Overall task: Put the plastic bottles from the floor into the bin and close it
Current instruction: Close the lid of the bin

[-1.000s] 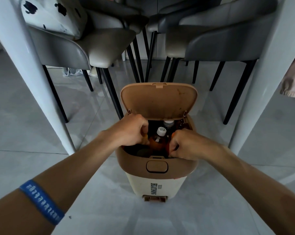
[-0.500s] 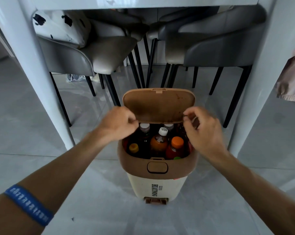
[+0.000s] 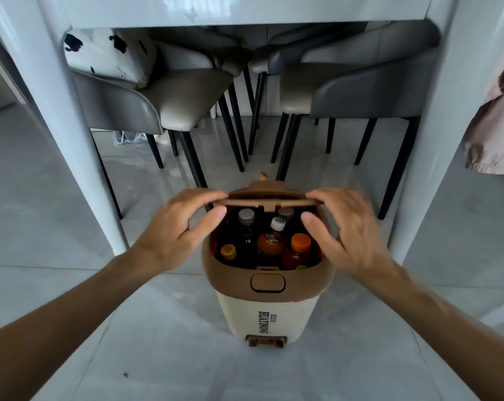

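A cream bin (image 3: 266,311) with a brown rim stands on the floor in front of me. Several plastic bottles (image 3: 271,241) stand upright inside it, with white, grey, orange and yellow caps. The brown lid (image 3: 266,201) is tilted down, about halfway over the opening, seen edge-on. My left hand (image 3: 181,230) pinches the lid's left front corner between thumb and fingers. On the other side, my right hand (image 3: 343,227) holds the lid's right front corner the same way.
White table legs (image 3: 51,120) stand left and right of the bin (image 3: 441,140). Grey chairs with black legs (image 3: 187,96) crowd under the table behind it. A spotted cushion (image 3: 106,53) lies on the left chair. Beige cloth (image 3: 494,131) hangs at the right.
Both hands left the bottles inside the bin and took the lid's corners. The lid has swung down from upright to about half shut.
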